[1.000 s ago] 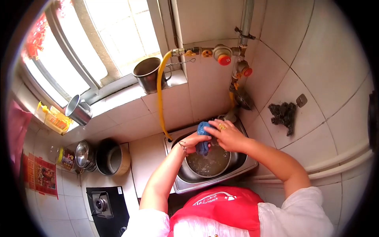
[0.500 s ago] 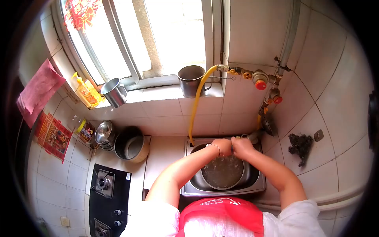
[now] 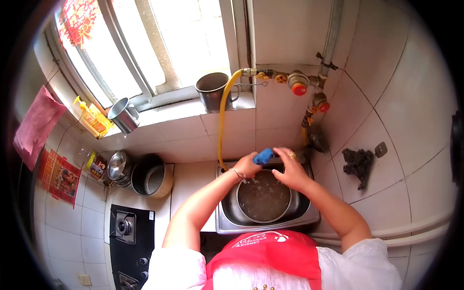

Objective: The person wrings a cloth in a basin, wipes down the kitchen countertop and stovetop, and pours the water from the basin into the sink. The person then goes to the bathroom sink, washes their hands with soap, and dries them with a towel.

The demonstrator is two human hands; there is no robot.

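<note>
My left hand (image 3: 247,166) is closed on a crumpled blue cloth (image 3: 263,157), held above the far rim of a round basin. Just to the right, my right hand (image 3: 292,170) is open, with thumb and fingers spread around a gap near the cloth. Murky brownish water (image 3: 264,197) with light specks or bubbles fills the round metal basin (image 3: 238,203). That basin stands in the stainless steel sink (image 3: 270,227).
A yellow hose (image 3: 222,121) drops from the wall valves (image 3: 298,83) to the sink's back left corner. Metal mugs (image 3: 211,92) and a yellow pump bottle (image 3: 92,120) line the sill. Left are a large pot (image 3: 166,181), stacked bowls (image 3: 117,164) and a black gas stove (image 3: 140,244).
My hands were together over the basin's far side; now they are apart. The right hand has opened away, and the blue cloth shows in my left. The camera view has shifted slightly.
</note>
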